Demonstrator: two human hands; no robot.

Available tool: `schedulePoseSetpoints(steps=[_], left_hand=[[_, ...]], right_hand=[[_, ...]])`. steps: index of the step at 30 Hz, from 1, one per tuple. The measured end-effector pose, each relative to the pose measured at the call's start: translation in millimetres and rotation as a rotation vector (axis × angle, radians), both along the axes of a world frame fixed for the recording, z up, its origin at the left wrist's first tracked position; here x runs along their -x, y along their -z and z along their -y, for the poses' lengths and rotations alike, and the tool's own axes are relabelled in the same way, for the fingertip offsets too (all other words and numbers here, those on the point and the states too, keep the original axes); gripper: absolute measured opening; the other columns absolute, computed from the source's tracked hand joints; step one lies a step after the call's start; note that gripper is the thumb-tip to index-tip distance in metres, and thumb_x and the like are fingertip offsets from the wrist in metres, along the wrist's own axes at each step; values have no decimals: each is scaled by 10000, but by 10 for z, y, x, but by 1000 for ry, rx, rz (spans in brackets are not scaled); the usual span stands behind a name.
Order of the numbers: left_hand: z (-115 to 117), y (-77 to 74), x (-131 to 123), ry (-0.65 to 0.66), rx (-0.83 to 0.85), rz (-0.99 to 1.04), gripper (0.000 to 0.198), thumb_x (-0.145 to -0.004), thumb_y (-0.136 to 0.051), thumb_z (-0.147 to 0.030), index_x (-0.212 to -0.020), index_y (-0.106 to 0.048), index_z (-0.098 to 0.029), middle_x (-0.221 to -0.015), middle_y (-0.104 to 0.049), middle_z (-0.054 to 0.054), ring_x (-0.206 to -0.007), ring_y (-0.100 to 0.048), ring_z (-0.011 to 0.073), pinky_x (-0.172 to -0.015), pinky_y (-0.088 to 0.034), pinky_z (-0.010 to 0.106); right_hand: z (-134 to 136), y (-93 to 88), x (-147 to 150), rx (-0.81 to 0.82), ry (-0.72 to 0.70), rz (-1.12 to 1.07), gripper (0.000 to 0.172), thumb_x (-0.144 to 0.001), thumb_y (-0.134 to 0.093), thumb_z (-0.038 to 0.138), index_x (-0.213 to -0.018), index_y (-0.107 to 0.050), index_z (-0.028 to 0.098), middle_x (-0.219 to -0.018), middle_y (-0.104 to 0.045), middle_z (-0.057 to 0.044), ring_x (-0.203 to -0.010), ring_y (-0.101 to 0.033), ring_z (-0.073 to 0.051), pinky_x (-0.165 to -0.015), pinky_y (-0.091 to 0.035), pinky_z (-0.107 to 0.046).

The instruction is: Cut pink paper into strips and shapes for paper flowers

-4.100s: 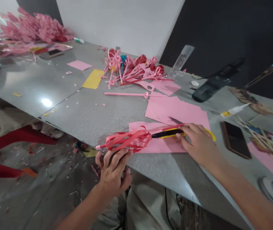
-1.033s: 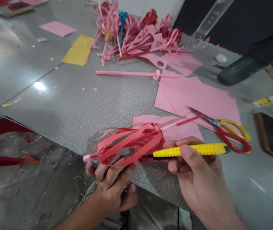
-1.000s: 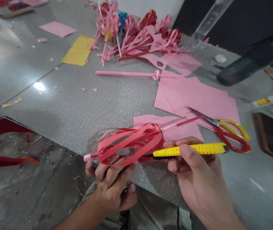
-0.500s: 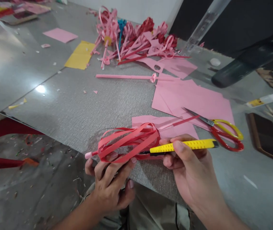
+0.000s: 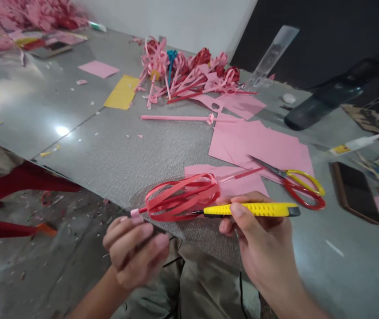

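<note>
A red paper-strip flower (image 5: pixel 183 195) on a thin stick lies along the near table edge, its strips bowed out like a loose cage. At its left end is a pale pink tip (image 5: pixel 135 213). My left hand (image 5: pixel 136 248) is just below that tip, fingers loosely curled and a little apart, holding nothing I can see; its thumb is hidden. My right hand (image 5: pixel 262 239) grips a yellow utility knife (image 5: pixel 252 210) between thumb and fingers. The knife's dark blade end points left and meets the lower red strips; whether it touches them I cannot tell.
Scissors (image 5: pixel 300 188) with red and yellow handles lie beyond my right hand, near pink paper sheets (image 5: pixel 259 141) and a phone (image 5: pixel 355 191). Farther back are a pink-wrapped stick (image 5: pixel 176 118), finished paper flowers (image 5: pixel 189 75), yellow paper (image 5: pixel 123 92) and a dark bottle (image 5: pixel 322 106).
My left hand has let go of the red strips and drawn back to the lower left. The knife stays in my right hand by the strips. The view has shifted slightly.
</note>
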State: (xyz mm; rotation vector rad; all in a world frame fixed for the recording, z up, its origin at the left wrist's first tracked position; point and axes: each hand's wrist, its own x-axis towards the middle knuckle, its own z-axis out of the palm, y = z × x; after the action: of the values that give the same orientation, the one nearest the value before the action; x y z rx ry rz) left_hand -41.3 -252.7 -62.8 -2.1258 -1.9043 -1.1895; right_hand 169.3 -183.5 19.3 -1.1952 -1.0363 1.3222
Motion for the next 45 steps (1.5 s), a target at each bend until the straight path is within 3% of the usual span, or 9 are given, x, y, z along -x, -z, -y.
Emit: schedulePoseSetpoints(steps=[8, 12, 22, 25, 28, 31, 33, 37, 45], left_hand=[[-119, -221, 383, -1, 18, -29, 515, -883, -696, -459, -1350, -599, -263, -1262, -667, 104, -1242, -544, 318, -1064, -411, 481], [-108, -226, 479, 46, 41, -68, 512, -889, -715, -408, -1347, -575, -226, -1260, -676, 98, -1241, -549, 303, -1075, -413, 479], [-128, -201, 477, 52, 3, -74, 323, -880, -738, -368, -1161, -649, -238, -1237, -681, 83, -1212, -563, 296, -1060, -430, 486], [-110, -209, 426, 26, -46, -25, 308, -856, -758, -306, -1128, -642, -221, -1206, -680, 103, -1188, -573, 302, -1040, -443, 501], [-28, -196, 277, -27, -277, 24, 369, -759, -811, -176, -1085, -639, -174, -1119, -664, 134, -1113, -594, 307, -975, -475, 496], [64, -175, 56, 111, -441, -12, 300, -700, -798, -68, -953, -690, -188, -938, -667, 72, -952, -616, 248, -868, -480, 424], [77, -163, -83, 194, -370, -30, 268, -750, -761, -94, -990, -735, -210, -925, -694, 61, -942, -608, 240, -871, -448, 426], [-8, -111, -233, 192, -255, -3, 238, -866, -675, -216, -1087, -756, -244, -969, -733, 64, -1004, -581, 261, -976, -365, 486], [-69, 55, -204, 169, -151, -57, 290, -926, -590, -391, -1159, -734, -296, -1038, -734, 72, -1010, -547, 282, -908, -337, 471]], right_hand=[[28, 6, 53, -92, -6, -7, 82, -844, -796, 285, -855, -724, 248, -763, -724, 31, -492, -648, -89, -476, -531, -205], [18, 8, 76, -122, -4, 17, 110, -846, -796, 301, -842, -717, 225, -609, -680, 47, -474, -636, -97, -469, -524, -196], [-29, 28, 86, -122, 0, 41, 152, -841, -795, 335, -810, -722, 206, -542, -658, 43, -455, -605, -97, -459, -499, -195], [-38, 63, 69, -116, 9, 42, 154, -844, -792, 342, -815, -724, 207, -567, -665, 40, -457, -594, -91, -465, -495, -197], [-55, 114, 42, -94, 24, 17, 161, -835, -799, 350, -822, -721, 211, -566, -662, 42, -450, -583, -90, -460, -485, -193], [-81, 146, 26, -52, 40, -28, 161, -819, -806, 350, -815, -730, 208, -570, -657, 38, -441, -579, -94, -443, -478, -190], [-93, 146, 22, -37, 56, -53, 146, -803, -815, 336, -808, -732, 216, -593, -665, 36, -432, -581, -96, -433, -475, -192], [-96, 116, 15, -14, 68, -59, 129, -783, -823, 322, -781, -732, 230, -715, -731, 15, -421, -582, -82, -418, -462, -184], [-99, 96, 4, 26, 88, -94, 81, -780, -822, 281, -796, -753, 240, -785, -772, -20, -429, -601, -86, -417, -506, -191]])
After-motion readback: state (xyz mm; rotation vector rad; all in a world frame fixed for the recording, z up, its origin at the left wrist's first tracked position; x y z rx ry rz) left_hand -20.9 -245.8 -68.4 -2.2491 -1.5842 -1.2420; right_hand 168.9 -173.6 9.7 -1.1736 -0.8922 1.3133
